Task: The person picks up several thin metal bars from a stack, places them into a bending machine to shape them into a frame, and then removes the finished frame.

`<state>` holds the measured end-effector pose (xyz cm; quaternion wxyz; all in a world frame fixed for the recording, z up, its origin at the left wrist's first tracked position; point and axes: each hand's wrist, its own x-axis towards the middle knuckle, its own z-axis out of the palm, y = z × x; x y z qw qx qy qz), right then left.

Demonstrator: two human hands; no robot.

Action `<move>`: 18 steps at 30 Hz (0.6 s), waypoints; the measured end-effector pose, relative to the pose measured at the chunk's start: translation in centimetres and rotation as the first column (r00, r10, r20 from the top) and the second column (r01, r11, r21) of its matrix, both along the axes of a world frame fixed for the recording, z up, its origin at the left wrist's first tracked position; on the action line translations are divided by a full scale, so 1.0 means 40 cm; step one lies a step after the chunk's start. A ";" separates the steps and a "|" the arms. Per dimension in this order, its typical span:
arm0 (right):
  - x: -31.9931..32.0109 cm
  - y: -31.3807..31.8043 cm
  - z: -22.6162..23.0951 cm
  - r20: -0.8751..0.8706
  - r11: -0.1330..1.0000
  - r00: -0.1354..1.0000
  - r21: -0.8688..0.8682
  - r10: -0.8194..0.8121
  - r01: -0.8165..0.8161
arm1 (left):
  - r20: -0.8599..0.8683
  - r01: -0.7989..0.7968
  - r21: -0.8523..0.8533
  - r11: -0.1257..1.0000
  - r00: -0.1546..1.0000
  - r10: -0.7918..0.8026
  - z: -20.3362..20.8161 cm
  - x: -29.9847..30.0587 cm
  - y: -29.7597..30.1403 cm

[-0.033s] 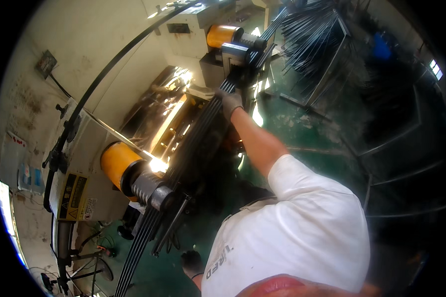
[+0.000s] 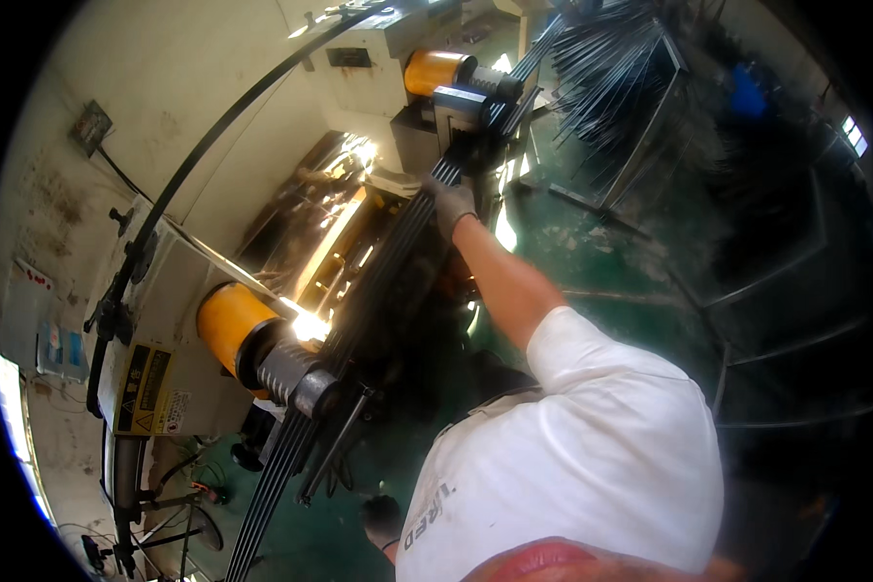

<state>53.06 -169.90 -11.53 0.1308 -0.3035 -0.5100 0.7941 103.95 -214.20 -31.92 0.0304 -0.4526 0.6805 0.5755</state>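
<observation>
Several long, thin dark metal bars point(image 2: 279, 466) lie side by side, running from the lower left to the upper right along a machine. My right hand point(image 2: 450, 206), in a grey glove, is closed around the bars near their upper part, just below a clamp block point(image 2: 460, 107). My right arm stretches out straight toward it. Low in the picture, beside my white shirt, hangs my left hand point(image 2: 382, 517), gloved and apart from the bars. Its fingers are dark and too blurred to read. A yellow cylinder point(image 2: 235, 328) with a ribbed metal end sits against the bars.
A second yellow cylinder point(image 2: 438, 72) stands farther up the machine. A rack point(image 2: 640, 145) at upper right carries many thin metal rods. Bright light falls on the machine's bed point(image 2: 335, 247). A black hose point(image 2: 204, 145) arches along the pale cabinet, and a short metal rod point(image 2: 338, 444) juts out near the bars.
My left hand has shifted slightly down and to the right. My right hand stays at the same place on the bars.
</observation>
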 end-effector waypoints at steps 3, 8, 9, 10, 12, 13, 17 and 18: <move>0.008 0.017 -0.013 0.045 0.998 0.999 0.049 0.029 -0.031 | 0.144 0.049 -0.013 0.999 0.988 -0.047 -0.022 0.039 0.088; 0.021 0.043 0.010 -0.093 0.999 0.996 0.043 0.013 -0.009 | 0.194 0.083 -0.045 0.996 0.978 -0.073 -0.014 -0.067 0.256; 0.011 0.045 0.012 -0.085 1.000 0.996 0.024 0.001 0.001 | 0.181 0.095 -0.055 0.994 0.980 -0.083 -0.001 -0.110 0.290; 0.004 0.054 0.018 -0.098 0.995 0.993 0.064 -0.066 0.072 | 0.157 0.108 -0.066 0.992 0.983 -0.096 0.008 -0.160 0.323; -0.011 0.087 0.059 -0.095 0.976 0.988 0.170 -0.121 0.136 | 0.093 0.135 -0.085 0.987 0.987 -0.127 0.043 -0.259 0.396; -0.030 0.117 0.054 -0.076 0.963 0.989 0.230 -0.126 0.140 | 0.063 0.153 -0.086 0.984 0.987 -0.148 0.061 -0.311 0.428; -0.090 0.200 0.008 -0.028 0.910 0.993 0.399 -0.112 0.114 | -0.133 0.025 0.044 0.999 0.991 -0.019 0.126 -0.431 0.549; -0.080 0.201 0.023 -0.074 0.895 0.985 0.411 -0.157 0.174 | -0.226 -0.133 0.234 0.963 0.956 0.187 0.114 -0.455 0.577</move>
